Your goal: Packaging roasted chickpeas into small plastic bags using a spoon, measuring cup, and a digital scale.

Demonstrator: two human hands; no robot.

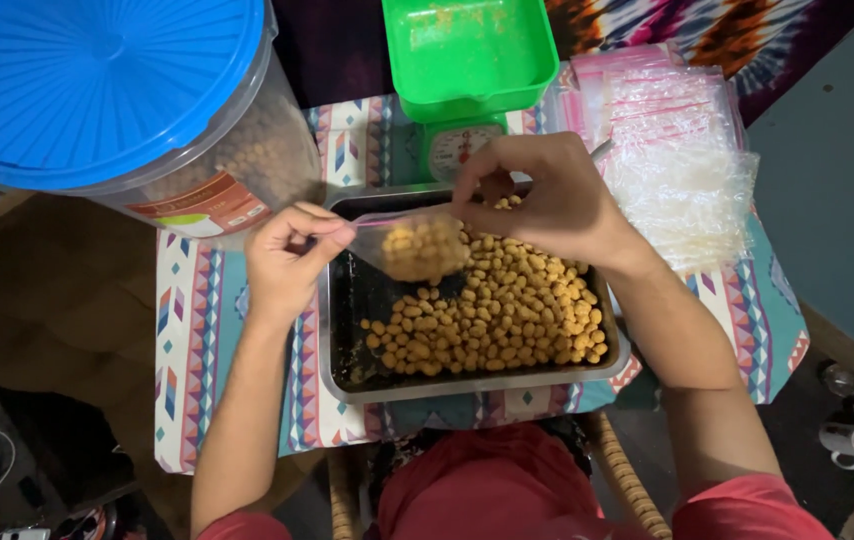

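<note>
Hands over a metal tray [347, 385] of yellow nuts [507, 320], tray sitting mid-table near the front edge on a patterned cloth [187, 330]. Left hand [285, 262] pinches one top corner of a small clear bag [415, 246], fingers closed on the plastic; right hand [547, 195] grips the bag's other side, fingers curled tight at the mouth. Bag hangs betw. both hands above the tray's back-left part, partly filled w/ nuts. Nuts in tray lie mostly right & front, left strip bare and dark. Behind the tray: green scale [462, 140] w/ a green square pan [469, 45] on top, at the table's back edge. Right back corner: pile of empty clear bags [677, 170] w/ pink zip strips. Back-left corner: big clear tub [237, 150], blue lid [97, 80], more nuts inside, overlapping the table's left edge. White mug [852, 443] on the floor, far right.
</note>
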